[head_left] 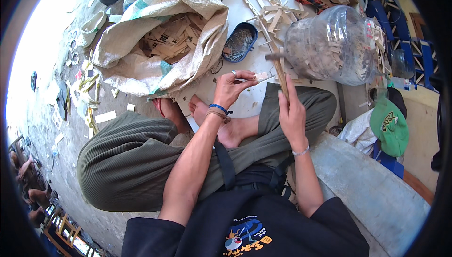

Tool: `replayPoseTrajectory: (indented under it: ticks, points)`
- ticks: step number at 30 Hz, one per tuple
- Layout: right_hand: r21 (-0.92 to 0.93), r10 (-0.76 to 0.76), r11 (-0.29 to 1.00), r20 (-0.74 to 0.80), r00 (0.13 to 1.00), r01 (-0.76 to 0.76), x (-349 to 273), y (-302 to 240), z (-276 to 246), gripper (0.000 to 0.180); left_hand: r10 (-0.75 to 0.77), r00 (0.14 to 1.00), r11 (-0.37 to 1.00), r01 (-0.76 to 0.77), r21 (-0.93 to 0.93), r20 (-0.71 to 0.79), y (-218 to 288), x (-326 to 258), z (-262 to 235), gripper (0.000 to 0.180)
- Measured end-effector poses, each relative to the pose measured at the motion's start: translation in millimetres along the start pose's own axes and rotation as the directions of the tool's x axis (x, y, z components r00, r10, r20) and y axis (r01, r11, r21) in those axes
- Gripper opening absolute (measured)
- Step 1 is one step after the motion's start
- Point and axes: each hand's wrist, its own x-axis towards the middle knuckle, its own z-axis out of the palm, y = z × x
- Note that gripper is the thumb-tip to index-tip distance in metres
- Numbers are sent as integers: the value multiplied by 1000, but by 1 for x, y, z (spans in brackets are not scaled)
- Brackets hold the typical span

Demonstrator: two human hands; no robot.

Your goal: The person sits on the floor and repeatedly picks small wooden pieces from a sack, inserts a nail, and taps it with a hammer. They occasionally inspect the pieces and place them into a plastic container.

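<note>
While the left hand (229, 89) pinches a pale piece (263, 76), the right hand (293, 115) grips a hammer (281, 72) — fingers (244, 74) closed on each.

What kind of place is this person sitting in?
Probably a small woodworking spot: the right hand holds a hammer, a big sack has thin wooden pieces inside, and a blue container holds what look like nails.

Black short-sleeved T-shirt (202, 231) and dark olive ribbed trousers (127, 174)
A multicoloured cartoon print (244, 236) marks the shirt's front; black webbing straps (225, 165) show near the waist. Left hand (228, 89) and wrist: silvery ring (234, 73), blue braided bracelet (219, 107), brown corded bracelet (217, 113); right wrist (299, 144): silvery chain bracelet (301, 151).
</note>
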Motion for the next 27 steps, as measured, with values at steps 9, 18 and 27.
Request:
replayPoseTrajectory:
  ticks: [9, 18, 27]
  points:
    - [-200, 55, 980, 173, 983, -20, -54, 3, -5, 60, 29, 1000, 1000, -29, -9, 4, -3, 1, 0, 11]
    - [-250, 10, 968, 124, 992, 22, -47, 0, 3, 63, 6, 1000, 999, -7, -54, -15, 1, 0, 3, 14]
    - [-259, 9, 966, 117, 993, 22, -50, 2, 3, 64, -1, 1000, 1000, 1, 14, -22, -1, 1, 2, 13]
